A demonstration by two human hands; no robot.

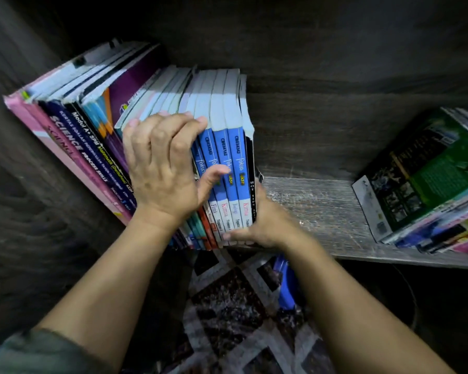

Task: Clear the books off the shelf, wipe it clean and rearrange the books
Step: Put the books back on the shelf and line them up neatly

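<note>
Head view: both hands gripped blue books [234,168] on the shelf [322,209].
Left hand [160,171] fingers curled over their tops at 10 o'clock; right hand [257,225] fingers clasped their bases at 6 o'clock.

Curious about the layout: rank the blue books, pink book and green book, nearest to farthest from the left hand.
1. The blue books, gripped by the left hand.
2. The pink book, leftmost in the row.
3. The green book, on the right stack.
</note>
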